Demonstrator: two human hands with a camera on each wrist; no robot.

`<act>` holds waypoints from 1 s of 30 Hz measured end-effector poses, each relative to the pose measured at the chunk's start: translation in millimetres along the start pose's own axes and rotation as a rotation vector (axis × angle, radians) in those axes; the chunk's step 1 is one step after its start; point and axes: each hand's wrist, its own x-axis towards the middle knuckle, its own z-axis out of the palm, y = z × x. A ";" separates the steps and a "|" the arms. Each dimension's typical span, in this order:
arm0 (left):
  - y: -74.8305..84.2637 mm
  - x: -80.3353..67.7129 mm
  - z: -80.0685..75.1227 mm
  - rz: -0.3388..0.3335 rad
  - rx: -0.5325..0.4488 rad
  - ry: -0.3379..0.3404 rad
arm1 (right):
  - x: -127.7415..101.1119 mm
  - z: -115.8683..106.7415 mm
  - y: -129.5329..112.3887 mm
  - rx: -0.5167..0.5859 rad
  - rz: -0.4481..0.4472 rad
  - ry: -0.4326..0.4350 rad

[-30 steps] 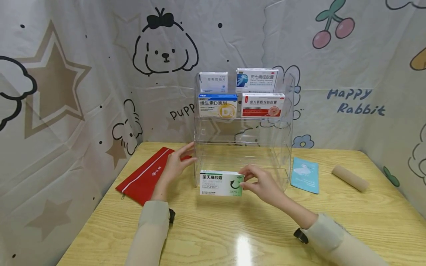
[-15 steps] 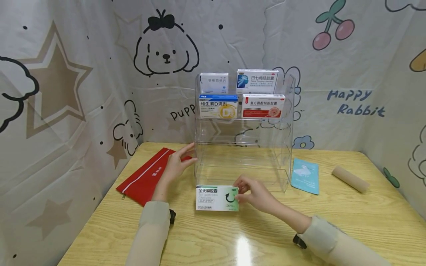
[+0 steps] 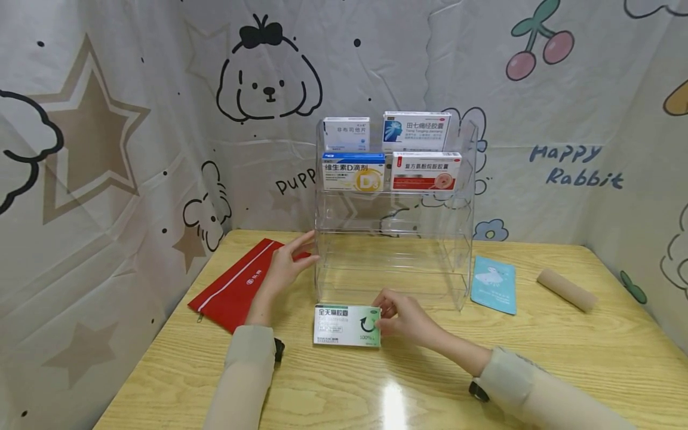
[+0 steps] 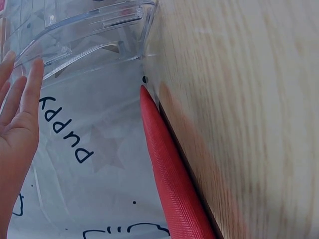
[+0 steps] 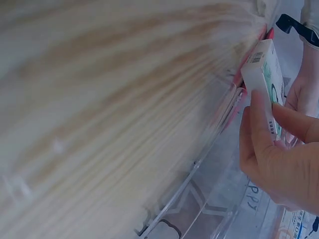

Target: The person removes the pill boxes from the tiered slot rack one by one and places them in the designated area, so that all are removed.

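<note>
Below, my right hand (image 3: 404, 316) pinches the green box (image 3: 347, 325) on the table (image 3: 537, 370) before the rack (image 3: 395, 263); my left hand (image 3: 283, 269), fingers straight, steadies the rack's side

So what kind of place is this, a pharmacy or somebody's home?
Probably neither: it looks like a staged tabletop set. A cartoon-print cloth backdrop encloses a wooden table, where a clear tiered rack holds medicine boxes and the right hand grips a green-and-white box.

White-and-green box (image 3: 347, 325) with black arrow, red pouch (image 3: 234, 284) striped white, clear rack (image 3: 395, 239), pale blue packet (image 3: 493, 284), light wood-grain table (image 3: 344, 382).
</note>
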 end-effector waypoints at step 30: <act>-0.1 0.2 0.5 -0.012 -0.001 0.002 | 9.9 2.4 11.3 -0.150 0.030 -0.056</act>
